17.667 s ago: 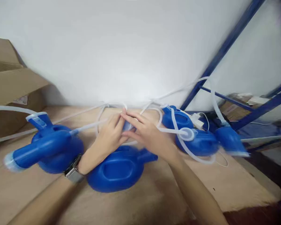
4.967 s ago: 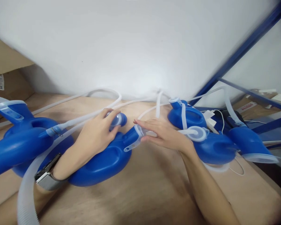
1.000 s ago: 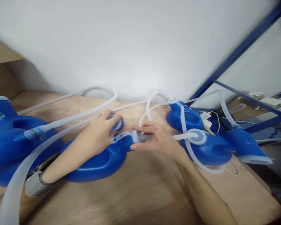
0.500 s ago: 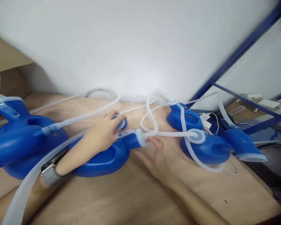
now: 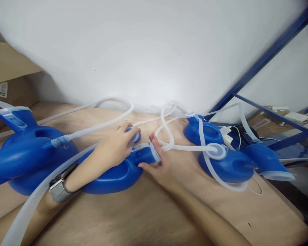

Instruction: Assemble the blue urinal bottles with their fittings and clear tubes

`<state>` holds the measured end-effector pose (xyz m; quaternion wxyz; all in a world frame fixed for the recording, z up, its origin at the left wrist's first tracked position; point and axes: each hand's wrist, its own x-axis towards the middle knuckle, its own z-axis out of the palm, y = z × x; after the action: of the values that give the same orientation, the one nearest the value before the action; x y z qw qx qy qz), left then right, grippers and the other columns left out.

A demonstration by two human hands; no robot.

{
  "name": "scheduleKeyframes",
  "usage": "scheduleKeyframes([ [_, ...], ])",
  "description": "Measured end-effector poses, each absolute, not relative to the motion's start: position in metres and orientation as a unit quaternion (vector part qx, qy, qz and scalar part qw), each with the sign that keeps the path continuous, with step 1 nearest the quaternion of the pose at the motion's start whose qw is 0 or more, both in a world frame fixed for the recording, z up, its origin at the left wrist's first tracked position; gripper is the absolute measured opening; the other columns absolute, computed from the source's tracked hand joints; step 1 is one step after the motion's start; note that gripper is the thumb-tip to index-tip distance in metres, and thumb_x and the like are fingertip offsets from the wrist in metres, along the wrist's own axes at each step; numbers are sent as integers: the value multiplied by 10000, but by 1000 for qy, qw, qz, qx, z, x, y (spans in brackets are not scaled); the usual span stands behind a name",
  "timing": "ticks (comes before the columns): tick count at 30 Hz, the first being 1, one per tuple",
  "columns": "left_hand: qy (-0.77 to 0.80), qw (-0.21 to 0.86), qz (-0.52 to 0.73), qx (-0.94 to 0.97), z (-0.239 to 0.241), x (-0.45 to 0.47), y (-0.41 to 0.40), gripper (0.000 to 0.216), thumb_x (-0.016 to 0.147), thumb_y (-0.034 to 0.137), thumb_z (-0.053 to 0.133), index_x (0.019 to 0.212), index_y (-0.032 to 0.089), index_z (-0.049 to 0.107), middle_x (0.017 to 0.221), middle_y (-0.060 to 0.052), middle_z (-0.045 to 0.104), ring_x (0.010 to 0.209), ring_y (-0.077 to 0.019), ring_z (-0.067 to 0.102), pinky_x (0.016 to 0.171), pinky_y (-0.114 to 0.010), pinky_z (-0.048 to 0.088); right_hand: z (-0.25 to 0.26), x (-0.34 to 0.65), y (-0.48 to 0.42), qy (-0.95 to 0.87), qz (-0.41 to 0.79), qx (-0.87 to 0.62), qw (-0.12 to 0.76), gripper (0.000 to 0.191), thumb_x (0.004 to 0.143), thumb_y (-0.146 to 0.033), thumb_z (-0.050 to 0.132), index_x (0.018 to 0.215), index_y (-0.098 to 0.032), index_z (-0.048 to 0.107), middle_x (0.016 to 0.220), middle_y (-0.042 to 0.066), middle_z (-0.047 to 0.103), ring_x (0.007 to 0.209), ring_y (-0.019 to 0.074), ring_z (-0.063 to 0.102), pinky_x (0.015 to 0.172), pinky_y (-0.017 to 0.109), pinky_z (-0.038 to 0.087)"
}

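Note:
A blue plastic urinal bottle (image 5: 118, 179) lies on its side in front of me, its neck pointing right, with a translucent white lid (image 5: 155, 152) on the mouth. My left hand (image 5: 115, 143) is closed over the bottle from above, its fingers curled round a rounded blue part (image 5: 136, 136) behind the neck. A wristband and a watch are on that wrist. My right hand (image 5: 160, 165) cups the lid from the right, thumb below the neck and fingers above it. A white hose (image 5: 166, 130) loops away behind the lid.
More blue urinal bottles with hoses stand left (image 5: 41, 157) and right (image 5: 226, 165) on the wooden table (image 5: 113, 218). One hose (image 5: 36, 194) crosses over my left forearm. A cardboard box (image 5: 12, 65) is at the left, a blue metal frame (image 5: 267, 58) at the right.
My right hand has moved left and up, from beside the lid to round it. My left hand stays on the bottle. The whole view has shifted slightly.

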<state>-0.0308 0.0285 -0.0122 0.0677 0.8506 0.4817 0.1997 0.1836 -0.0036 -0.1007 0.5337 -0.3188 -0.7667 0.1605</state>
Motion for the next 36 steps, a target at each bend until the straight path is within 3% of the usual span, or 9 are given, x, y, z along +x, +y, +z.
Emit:
scheduleKeyframes([
  [5,474,69,202,855,-13,-30,28,416,949,118,556,1344,236,611,1396,-132,573,1153,-306,661,1017,-481,545,-111,170,-4,-727,138,-339,582,783,921,-226,784,1613,-363,444,1652,122,500,1378,314,651,1154,532,559],
  [11,473,97,215,849,-12,-30,28,428,935,87,546,1334,227,611,1373,-130,575,1122,-293,663,985,-450,561,-118,163,-4,-716,108,-344,597,765,962,-227,711,1636,-384,385,1666,99,484,1389,304,642,1119,534,592],
  [20,472,79,210,852,-10,-29,27,457,889,56,568,1305,235,627,1349,-112,593,1102,-289,663,981,-451,568,-113,164,-1,-723,86,-334,599,692,956,-210,691,1590,-360,459,1615,118,540,1268,321,722,1045,570,631],
  [26,473,78,209,852,-11,-28,24,417,905,69,572,1282,234,641,1349,-111,598,1111,-297,663,992,-465,563,-107,166,-1,-726,87,-331,597,617,935,-213,706,1518,-321,538,1526,130,620,1190,308,755,994,539,657],
  [31,467,65,223,853,-15,-30,21,407,912,57,553,1269,234,636,1361,-114,584,1098,-296,659,978,-462,564,-101,168,4,-728,47,-361,580,467,897,-338,725,1347,-248,644,1287,139,739,1140,325,749,972,544,652],
  [36,464,69,228,853,-18,-31,23,423,910,68,567,1302,221,613,1358,-128,578,1122,-312,654,1000,-478,556,-101,170,3,-730,58,-374,569,471,910,-326,715,1368,-247,636,1296,123,724,1192,300,716,1033,499,626],
])
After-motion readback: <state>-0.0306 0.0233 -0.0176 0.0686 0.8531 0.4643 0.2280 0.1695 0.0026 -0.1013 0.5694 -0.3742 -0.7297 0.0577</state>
